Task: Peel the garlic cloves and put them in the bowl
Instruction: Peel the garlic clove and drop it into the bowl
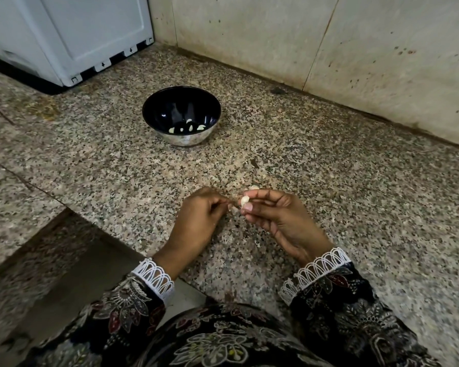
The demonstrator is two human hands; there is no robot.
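A pale garlic clove (244,200) is pinched between the thumb and fingers of my right hand (278,221), low over the speckled granite counter. My left hand (199,221) sits just to its left, fingertips pinched on a thin strip of skin that trails off the clove. A steel bowl (181,102) with a dark inside stands farther back, left of centre. Several peeled cloves (187,127) lie at its bottom. Another pale piece (253,187) shows on the counter just behind my right fingers; whether it is clove or skin I cannot tell.
A white appliance (69,35) stands at the back left. Stained wall tiles (329,49) close off the back and right. The counter edge (64,215) drops away at the lower left. A small dark scrap (255,163) lies between the bowl and my hands.
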